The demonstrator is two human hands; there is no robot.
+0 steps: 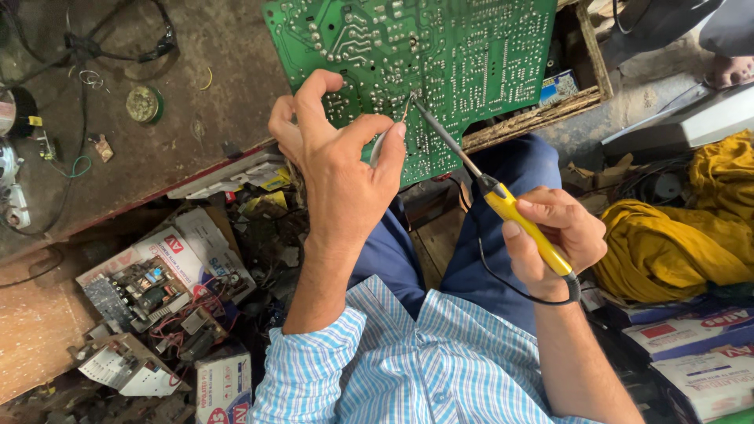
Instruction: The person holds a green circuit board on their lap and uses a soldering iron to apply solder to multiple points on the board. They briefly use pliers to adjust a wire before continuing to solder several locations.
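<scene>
Solder side up, the green circuit board [424, 55] leans between the bench [181, 133] and a wooden crate [585, 82], so its joints face the person. The left hand [342, 169] steadies the board's lower edge, fingers pinched on thin solder wire [406, 110]. The right hand [554, 239] is closed pen-like around a yellow-handled soldering iron [503, 200], its tip angled up to the same joint.

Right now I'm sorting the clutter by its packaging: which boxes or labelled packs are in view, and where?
Open carton: lower left, white and red, holding electronic parts.
Small box: bottom left, white with red print.
Flat boxes: stacked lower right, white with red and blue.
Small pack: in the wooden crate, blue and yellow.
</scene>
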